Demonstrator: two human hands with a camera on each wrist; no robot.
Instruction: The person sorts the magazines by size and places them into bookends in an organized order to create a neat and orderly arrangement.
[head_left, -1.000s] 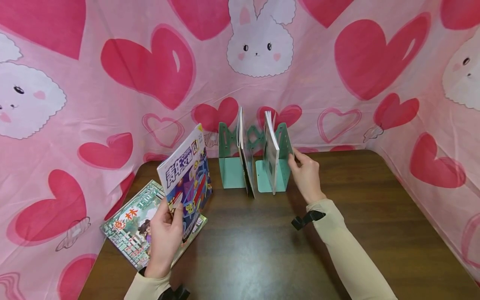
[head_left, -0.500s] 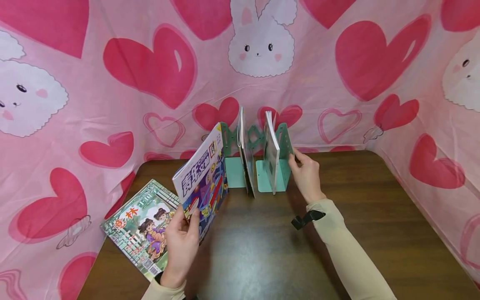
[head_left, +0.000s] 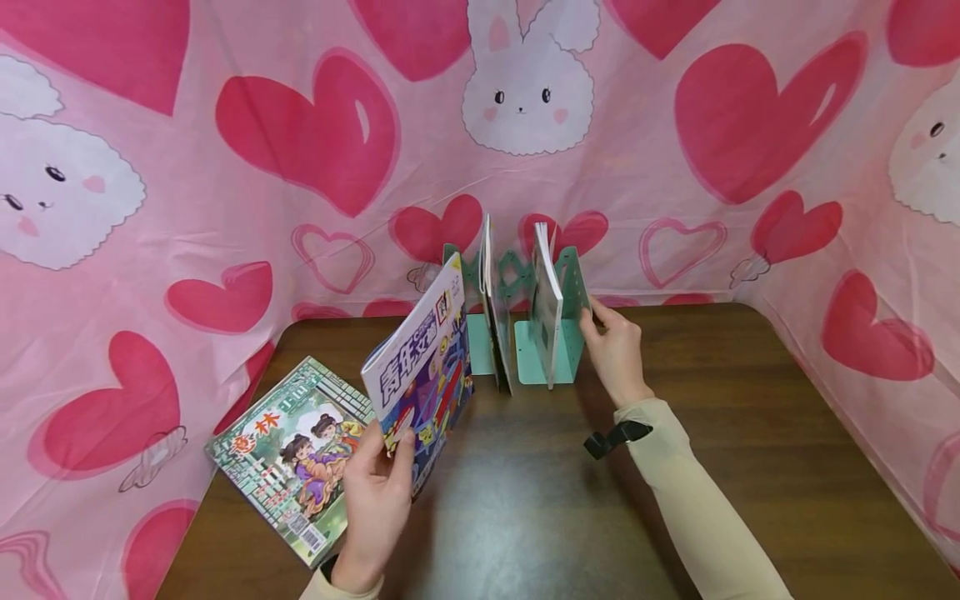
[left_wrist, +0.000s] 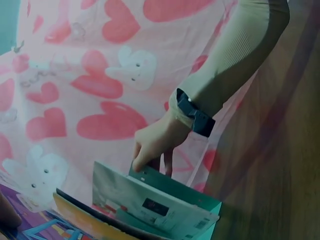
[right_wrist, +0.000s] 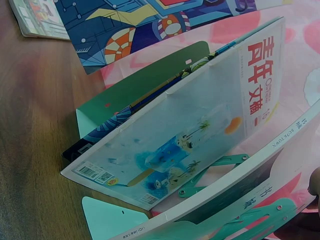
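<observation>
in the lower middle of the head view, the left hand [head_left: 378, 504] gripped a magazine with a purple and blue cover [head_left: 431, 375] by its lower left edge, the thumb lying against the front. that magazine was tilted, its white title band toward the upper left, and it stood in front of the left end of a green book rack [head_left: 573, 308], hiding part of it. whether its bottom corner touched the table [head_left: 712, 517] could not be told.

the right hand [head_left: 617, 346], right of the frame's centre, pinched the outer edge of the rack's right panel between thumb and fingers; the left wrist view showed this same hold near its middle. a black band [head_left: 628, 432] went round the right wrist, over a beige sleeve [head_left: 697, 500].

in the rack, near the centre of the head view, magazines stood upright: a thin group [head_left: 497, 325] toward the left, and a white-spined one [head_left: 552, 325] just beside the right panel, with a gap between them. in the right wrist view, a pale magazine with red lettering and an ice-pop picture [right_wrist: 175, 140] leaned across the middle.

at the lower left of the head view, a green magazine with two cartoon figures [head_left: 300, 467] lay flat on the brown wood. pink cloth [head_left: 247, 200] with hearts and white rabbits hung behind.
</observation>
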